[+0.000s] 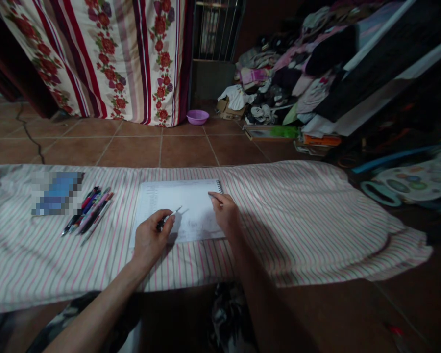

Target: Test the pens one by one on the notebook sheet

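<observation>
My left hand (152, 235) is closed around a slim pen (177, 210) with a dark barrel and a pale, pointed end. The pen slants up to the right over the page, apart from my other hand. My right hand (226, 212) rests at the right side of the spiral notebook (185, 196), its fingers drawn together in a pinch. Whatever those fingers may hold is too small to make out. Faint marks show low on the white page, and the coil binding sits at the upper right corner.
Left of the notebook, several pens (90, 211) lie bunched on the striped cloth (301, 220), beside a blurred blue item (58, 193). Beyond the cloth, a purple basin (197, 116) stands on the tiled floor near a floral curtain (110, 59). Clothes (279, 73) are heaped at back right.
</observation>
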`<state>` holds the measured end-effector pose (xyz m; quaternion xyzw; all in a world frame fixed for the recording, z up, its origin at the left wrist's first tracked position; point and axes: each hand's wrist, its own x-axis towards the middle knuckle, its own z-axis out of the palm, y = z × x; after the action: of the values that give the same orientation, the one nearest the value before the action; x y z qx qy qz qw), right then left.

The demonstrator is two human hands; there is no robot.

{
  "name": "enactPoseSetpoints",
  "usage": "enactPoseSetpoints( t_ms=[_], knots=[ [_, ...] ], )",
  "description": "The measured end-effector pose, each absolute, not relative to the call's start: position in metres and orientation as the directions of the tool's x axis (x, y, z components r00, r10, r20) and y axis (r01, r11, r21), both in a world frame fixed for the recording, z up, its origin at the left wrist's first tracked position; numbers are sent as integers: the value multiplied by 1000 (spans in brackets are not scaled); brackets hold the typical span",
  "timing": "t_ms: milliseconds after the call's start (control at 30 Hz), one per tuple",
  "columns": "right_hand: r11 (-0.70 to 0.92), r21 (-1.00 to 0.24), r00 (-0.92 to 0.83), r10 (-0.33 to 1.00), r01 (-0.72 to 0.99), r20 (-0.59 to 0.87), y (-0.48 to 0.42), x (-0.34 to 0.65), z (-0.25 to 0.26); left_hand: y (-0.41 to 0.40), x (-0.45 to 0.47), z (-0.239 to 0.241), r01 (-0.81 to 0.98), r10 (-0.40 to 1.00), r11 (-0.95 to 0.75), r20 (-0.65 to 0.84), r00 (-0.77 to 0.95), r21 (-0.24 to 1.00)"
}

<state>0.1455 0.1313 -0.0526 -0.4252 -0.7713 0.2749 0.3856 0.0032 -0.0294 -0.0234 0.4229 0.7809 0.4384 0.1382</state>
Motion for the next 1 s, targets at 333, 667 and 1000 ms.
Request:
enactPoseSetpoints(
  t_ms=[333, 667, 1000],
  knots=[
    [-361, -921, -349, 890, -149, -293, 112, 136, -24, -28, 4, -26, 589, 795, 252, 183, -578, 768],
    [-455, -879, -526, 787, -141, -323, 98, 134, -15, -24, 9, -21, 624, 807, 288, 167, -567, 727],
    [-307, -945, -539, 817, -108, -204, 90, 126, -10, -24, 9, -23, 658, 812, 291, 184, -554, 695]
  ],
)
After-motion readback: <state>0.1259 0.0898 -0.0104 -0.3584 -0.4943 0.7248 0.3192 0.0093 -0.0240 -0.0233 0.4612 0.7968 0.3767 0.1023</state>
